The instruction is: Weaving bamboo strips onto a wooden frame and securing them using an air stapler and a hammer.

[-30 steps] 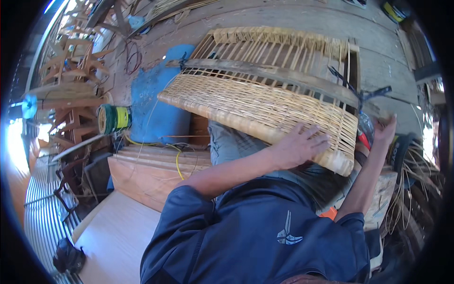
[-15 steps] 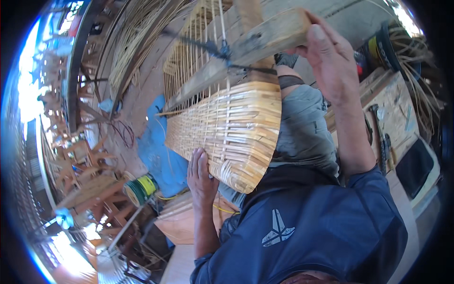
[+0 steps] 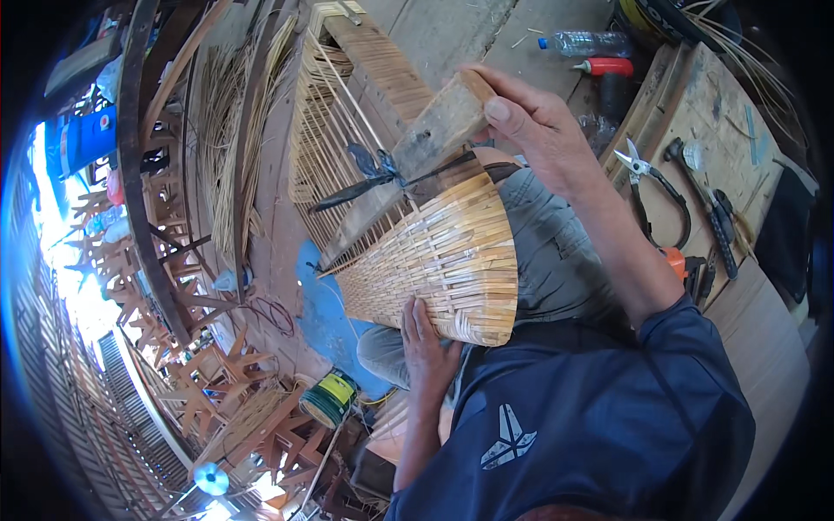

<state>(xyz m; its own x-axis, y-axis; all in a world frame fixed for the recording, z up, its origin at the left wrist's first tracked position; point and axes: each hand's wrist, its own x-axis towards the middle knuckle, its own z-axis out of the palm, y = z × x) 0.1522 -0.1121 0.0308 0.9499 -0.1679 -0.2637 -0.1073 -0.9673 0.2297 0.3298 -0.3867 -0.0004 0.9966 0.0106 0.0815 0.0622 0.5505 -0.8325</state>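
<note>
A frame strung with rattan strands slants across my lap, its lower part a closely woven rattan panel (image 3: 434,252). My right hand (image 3: 543,130) is closed round the upper end of a wooden bar (image 3: 434,130) that lies across the loose strands. Dark strips (image 3: 369,178) are knotted round the bar's middle. Below, my left hand (image 3: 430,352) grips the lower edge of the panel, its fingers together on the weave and its thumb partly hidden. A wide wooden board (image 3: 382,65) forms the frame's upper side.
Pruning shears (image 3: 638,165), a hammer (image 3: 686,165) and other tools lie on a board to the right. A plastic bottle (image 3: 591,43) and a red tube (image 3: 605,67) are beyond. Rattan bundles (image 3: 213,148), a green-and-yellow spool (image 3: 330,398) and wooden star shapes (image 3: 217,373) are on the left.
The view has shifted, bringing the tools at right into sight. The frame appears tilted differently, with its top turned left; both hands stay on the bar and the panel.
</note>
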